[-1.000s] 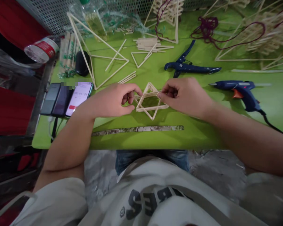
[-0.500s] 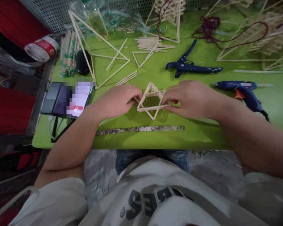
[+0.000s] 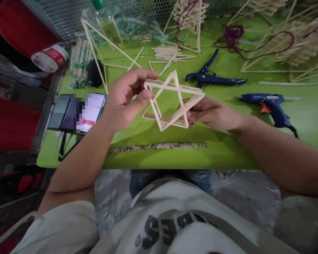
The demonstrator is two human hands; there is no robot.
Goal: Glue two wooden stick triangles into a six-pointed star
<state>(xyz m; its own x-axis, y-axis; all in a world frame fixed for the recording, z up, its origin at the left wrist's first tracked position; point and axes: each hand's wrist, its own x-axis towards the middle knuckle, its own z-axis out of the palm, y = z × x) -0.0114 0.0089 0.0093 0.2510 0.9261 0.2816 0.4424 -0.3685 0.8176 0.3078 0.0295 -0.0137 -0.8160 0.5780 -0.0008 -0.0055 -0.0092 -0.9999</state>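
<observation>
A star-shaped frame of thin wooden sticks (image 3: 172, 100) is held up above the green table (image 3: 148, 155), tilted toward me. My left hand (image 3: 127, 97) pinches its left point between thumb and fingers. Under the frame's right side lies my right hand (image 3: 212, 113), fingers closed on the lower right sticks.
A blue glue gun (image 3: 267, 102) lies at the right and blue pliers (image 3: 214, 77) behind the frame. Loose sticks (image 3: 172, 52) and larger stick frames fill the back. Phones (image 3: 79, 111) sit at the left edge, a camouflage strip (image 3: 156, 145) near the front edge, a bottle (image 3: 50, 58) far left.
The star frame was flat on the table with both hands at its sides. Both hands have now lifted it and tipped it up toward me.
</observation>
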